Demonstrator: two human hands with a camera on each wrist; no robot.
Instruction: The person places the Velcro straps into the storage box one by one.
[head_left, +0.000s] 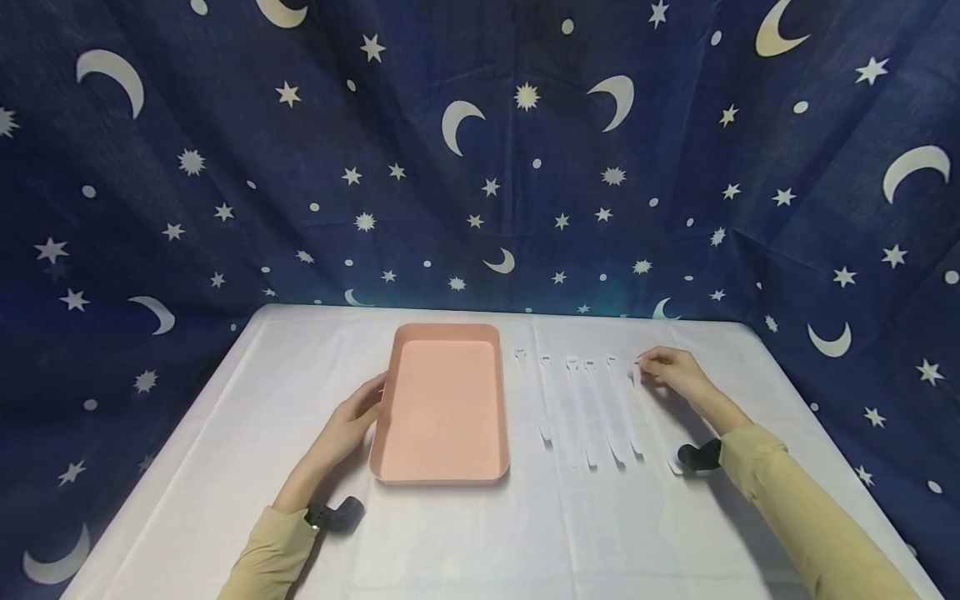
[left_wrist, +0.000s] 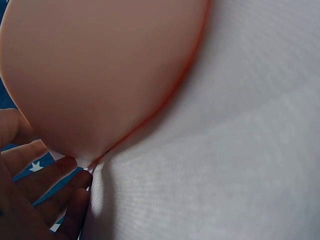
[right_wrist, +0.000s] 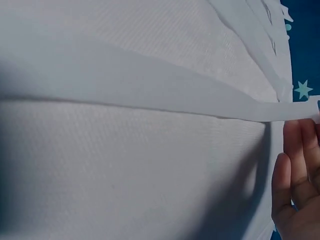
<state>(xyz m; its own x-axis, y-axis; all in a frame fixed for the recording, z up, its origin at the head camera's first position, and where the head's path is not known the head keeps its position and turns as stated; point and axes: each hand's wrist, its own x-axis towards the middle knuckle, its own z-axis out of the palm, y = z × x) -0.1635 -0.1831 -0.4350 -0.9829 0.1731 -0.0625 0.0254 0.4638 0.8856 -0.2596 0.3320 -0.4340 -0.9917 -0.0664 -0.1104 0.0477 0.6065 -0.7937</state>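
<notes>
A shallow pink tray [head_left: 442, 404] lies on the white-covered table. My left hand [head_left: 354, 421] is at the tray's left side, its fingers touching the outer wall; the left wrist view shows them fairly straight and spread beside the tray's edge. Between the thumb and fingers of my right hand [head_left: 675, 372] I pinch the far end of the rightmost white strip [head_left: 652, 417]. That end is lifted off the cloth, and the strip [right_wrist: 150, 90] trails toward me. To its left several similar strips [head_left: 581, 408] lie roughly side by side, their far ends notched and near ends curling up.
A white cloth [head_left: 480, 542] covers the table. Behind it hangs a dark blue curtain [head_left: 420, 125] with moons and stars. Dark devices are strapped to both wrists, the left device [head_left: 341, 515] low by the tray, the right device [head_left: 701, 456] near the strip's near end.
</notes>
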